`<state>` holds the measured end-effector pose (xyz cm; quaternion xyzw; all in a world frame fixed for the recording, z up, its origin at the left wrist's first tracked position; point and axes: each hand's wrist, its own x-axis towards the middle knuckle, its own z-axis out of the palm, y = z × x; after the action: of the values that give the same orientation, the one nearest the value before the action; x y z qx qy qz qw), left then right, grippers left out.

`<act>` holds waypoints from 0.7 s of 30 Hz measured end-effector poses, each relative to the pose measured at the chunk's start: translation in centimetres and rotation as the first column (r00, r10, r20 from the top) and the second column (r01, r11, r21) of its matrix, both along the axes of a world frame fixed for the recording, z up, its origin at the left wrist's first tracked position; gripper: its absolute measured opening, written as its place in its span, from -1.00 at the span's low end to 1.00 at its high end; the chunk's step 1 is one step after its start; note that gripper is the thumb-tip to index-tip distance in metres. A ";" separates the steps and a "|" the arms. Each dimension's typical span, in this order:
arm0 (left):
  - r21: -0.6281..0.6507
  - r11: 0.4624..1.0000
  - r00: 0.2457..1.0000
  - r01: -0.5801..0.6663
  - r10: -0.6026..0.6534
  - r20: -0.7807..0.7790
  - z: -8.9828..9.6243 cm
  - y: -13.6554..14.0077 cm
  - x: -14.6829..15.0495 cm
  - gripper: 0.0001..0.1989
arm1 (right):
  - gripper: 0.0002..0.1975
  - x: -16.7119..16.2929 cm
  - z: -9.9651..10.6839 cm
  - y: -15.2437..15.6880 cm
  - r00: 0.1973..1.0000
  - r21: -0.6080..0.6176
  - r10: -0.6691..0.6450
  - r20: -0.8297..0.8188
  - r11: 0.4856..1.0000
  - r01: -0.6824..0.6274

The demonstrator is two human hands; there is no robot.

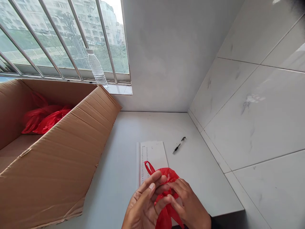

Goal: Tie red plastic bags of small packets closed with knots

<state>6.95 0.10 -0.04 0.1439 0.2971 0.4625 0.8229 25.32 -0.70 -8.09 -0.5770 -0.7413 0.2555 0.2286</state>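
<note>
Both hands, left hand (143, 205) and right hand (188, 203), pinch a thin, limp red plastic bag (166, 190) just before the printed sheet (152, 156) on the desk (119, 171); its loop handles look the best hold.

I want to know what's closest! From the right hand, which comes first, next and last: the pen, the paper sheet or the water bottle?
Measured from the right hand:
1. Paper sheet: lying on the counter just beyond the hands.
2. Pen: farther back on the counter, toward the tiled wall.
3. Water bottle: far off on the window sill, to the left.
</note>
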 end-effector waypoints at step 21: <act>-0.114 0.950 0.943 -0.292 0.266 -0.200 -0.3 -0.1 1.3 -0.79 | -0.88 0.6 0.4 -0.6 0.994 -0.117 -0.013 -0.108 0.993 0.000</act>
<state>8.24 0.04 -0.33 0.0830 0.4208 0.5371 0.7264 25.90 -1.35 -7.65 -0.5771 -0.7097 0.3285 0.2353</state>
